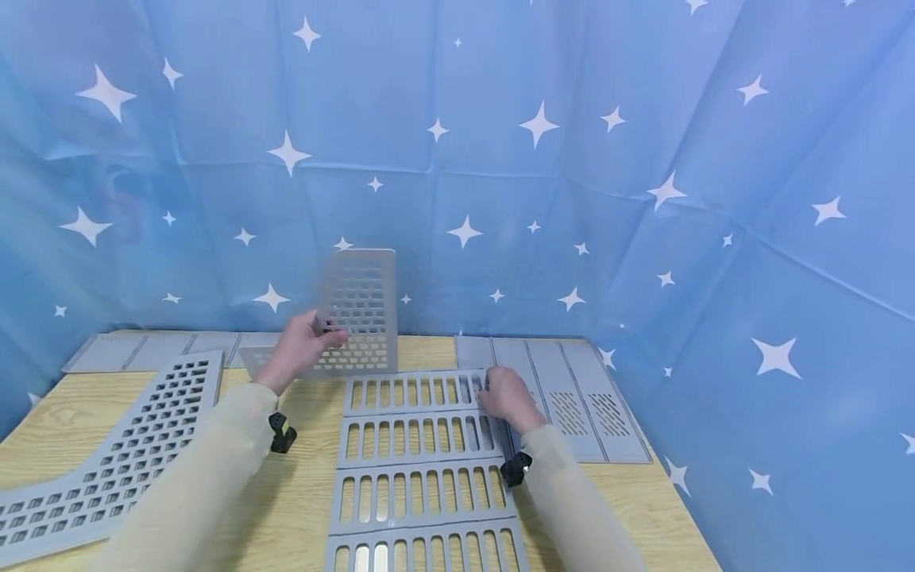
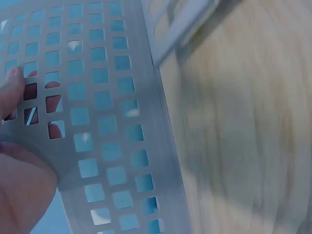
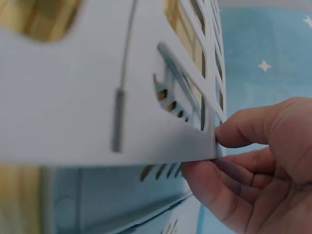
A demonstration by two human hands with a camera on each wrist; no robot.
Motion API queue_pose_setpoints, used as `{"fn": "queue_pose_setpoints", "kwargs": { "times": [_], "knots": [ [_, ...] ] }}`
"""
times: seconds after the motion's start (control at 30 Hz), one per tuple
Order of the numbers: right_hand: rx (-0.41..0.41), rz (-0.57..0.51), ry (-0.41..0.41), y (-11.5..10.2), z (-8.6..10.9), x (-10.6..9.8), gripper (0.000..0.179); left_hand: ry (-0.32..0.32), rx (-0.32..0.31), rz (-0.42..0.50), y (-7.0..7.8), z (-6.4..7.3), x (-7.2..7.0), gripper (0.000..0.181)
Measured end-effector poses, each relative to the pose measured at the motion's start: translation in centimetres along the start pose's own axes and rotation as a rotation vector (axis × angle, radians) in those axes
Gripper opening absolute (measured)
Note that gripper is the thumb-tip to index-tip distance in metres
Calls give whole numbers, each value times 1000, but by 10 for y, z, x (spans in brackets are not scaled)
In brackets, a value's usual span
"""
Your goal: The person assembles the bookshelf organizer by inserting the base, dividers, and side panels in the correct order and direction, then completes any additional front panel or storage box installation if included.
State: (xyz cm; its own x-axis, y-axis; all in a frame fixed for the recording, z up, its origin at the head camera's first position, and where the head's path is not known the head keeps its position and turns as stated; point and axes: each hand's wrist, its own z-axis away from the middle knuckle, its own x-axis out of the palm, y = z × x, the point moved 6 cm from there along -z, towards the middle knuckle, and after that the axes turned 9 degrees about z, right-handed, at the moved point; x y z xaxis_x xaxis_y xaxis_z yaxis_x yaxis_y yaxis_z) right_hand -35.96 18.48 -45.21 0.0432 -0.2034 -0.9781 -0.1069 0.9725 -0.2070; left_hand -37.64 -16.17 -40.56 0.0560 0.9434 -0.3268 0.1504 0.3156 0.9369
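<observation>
My left hand held a gray perforated panel upright, just left of the frame's middle. I had it by its left edge, thumb on the near face and fingers behind, showing through the holes; most of the panel stood to the right of my grip. Its bottom edge was close to the far edge of a slotted panel at lower middle, though I couldn't tell whether they touched.

My right hand pinched that slotted panel at its upper right corner, thumb at the edge and a finger below, so the panel spread left and down from my grip. Wood showed through most of its slots; at the right end, gray sheeting from the flat panels on the right showed instead. A curved perforated panel lay at lower left on the wooden table, in front of a starred blue curtain.
</observation>
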Motion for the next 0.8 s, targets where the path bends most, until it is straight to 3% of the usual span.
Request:
{"fn": "queue_pose_setpoints", "kwargs": {
  "times": [0.1,0.2,0.33,0.43,0.6,0.8],
  "knots": [
    [25,-23,-11,3,2,4,10,-25,4,-41,0,1,12,25],
    [49,-31,-24,6,4,9,12,-20,46,-171,0,3,13,30],
    [49,-21,-22,10,5,12,13,28,106,-367,-4,13,-3,33],
    [46,-37,-18,12,6,11,10,101,91,-442,-13,24,-24,46],
    [53,-75,-17,16,8,11,8,156,-28,-388,-34,41,-46,72],
    [30,-168,-13,22,9,15,12,134,-144,-283,-46,49,-45,77]
  ]
}}
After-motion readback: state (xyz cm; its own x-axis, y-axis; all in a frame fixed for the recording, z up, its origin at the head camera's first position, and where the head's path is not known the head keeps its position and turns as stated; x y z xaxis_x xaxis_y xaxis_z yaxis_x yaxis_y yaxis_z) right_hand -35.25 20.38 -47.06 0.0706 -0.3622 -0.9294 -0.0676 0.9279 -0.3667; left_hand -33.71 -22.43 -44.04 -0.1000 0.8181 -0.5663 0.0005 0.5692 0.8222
